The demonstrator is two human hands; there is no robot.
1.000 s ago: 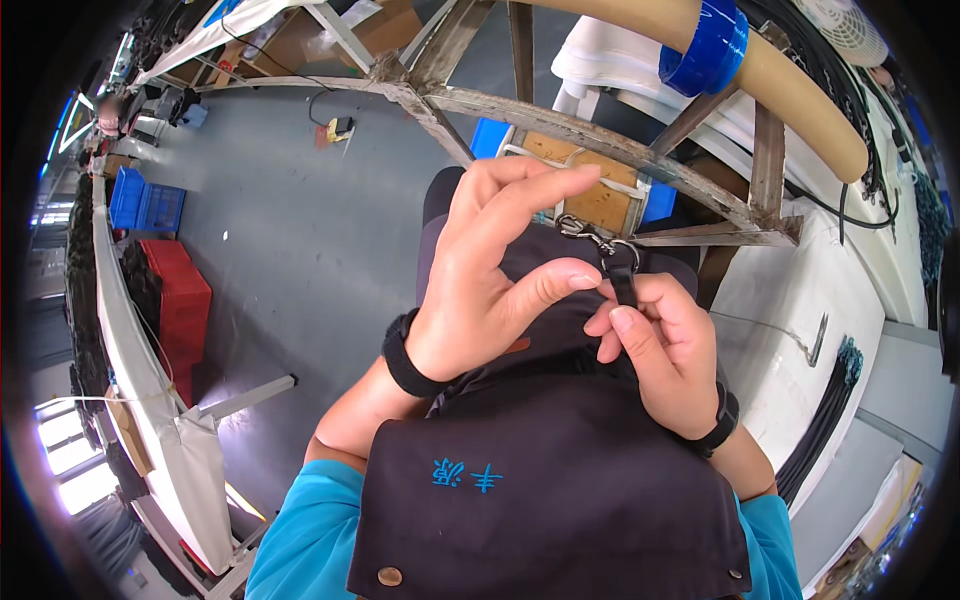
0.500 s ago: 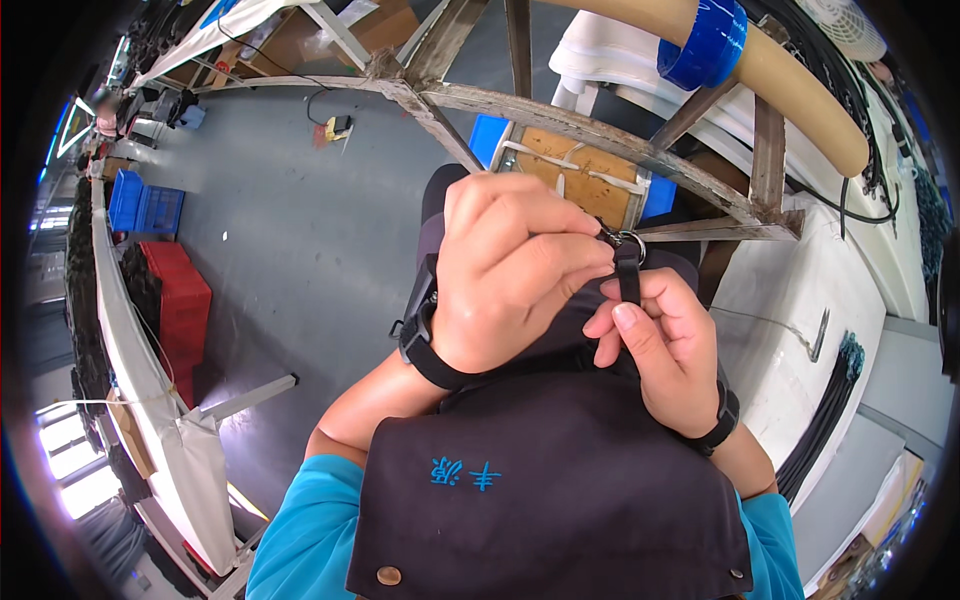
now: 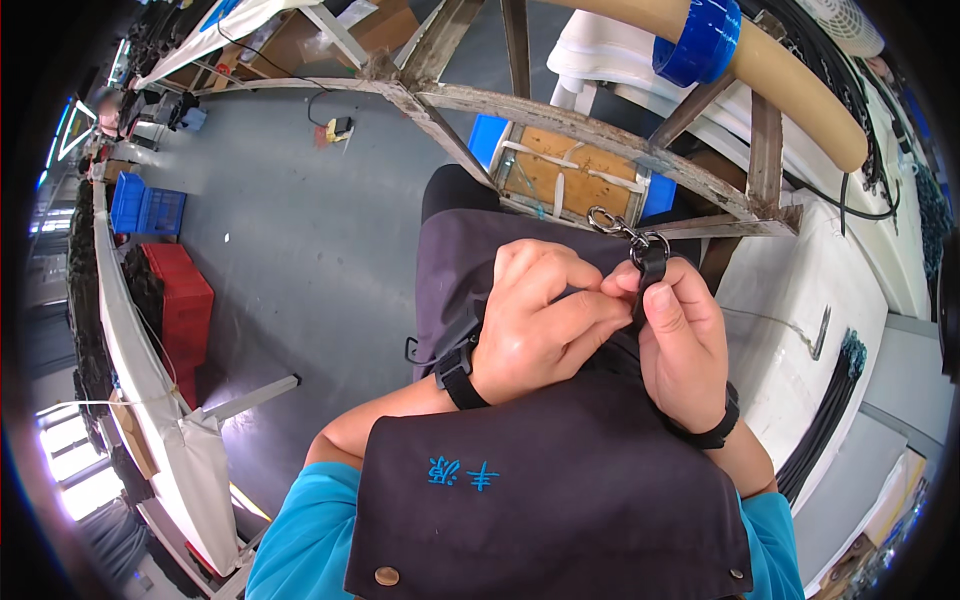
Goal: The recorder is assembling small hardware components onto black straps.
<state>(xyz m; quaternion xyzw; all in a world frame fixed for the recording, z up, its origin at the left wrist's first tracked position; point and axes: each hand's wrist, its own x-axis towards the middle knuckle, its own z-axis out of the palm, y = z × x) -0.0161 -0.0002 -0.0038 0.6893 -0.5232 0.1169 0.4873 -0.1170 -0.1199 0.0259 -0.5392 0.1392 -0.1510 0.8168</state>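
Above my lap, a narrow black strap (image 3: 651,270) is looped through a metal ring (image 3: 656,244). A silver snap hook (image 3: 612,224) hangs off that ring and points up to the left. My right hand (image 3: 690,345) pinches the strap between thumb and fingers, just below the ring. Bent and closed, my left hand (image 3: 550,325) has its fingertips pressed against the strap's lower part, beside the right thumb. The strap's lower end is hidden by the fingers.
A worn metal frame (image 3: 560,110) crosses in front, with a tan tube (image 3: 800,110) carrying blue tape (image 3: 697,42). Black cords (image 3: 825,430) lie on the white surface (image 3: 790,290) at right. Red crates (image 3: 180,305) and a blue crate (image 3: 147,205) stand left.
My left hand has come down from the ring and snap hook to the strap's lower part. The hook now shows in full. My right hand has risen slightly with the strap.
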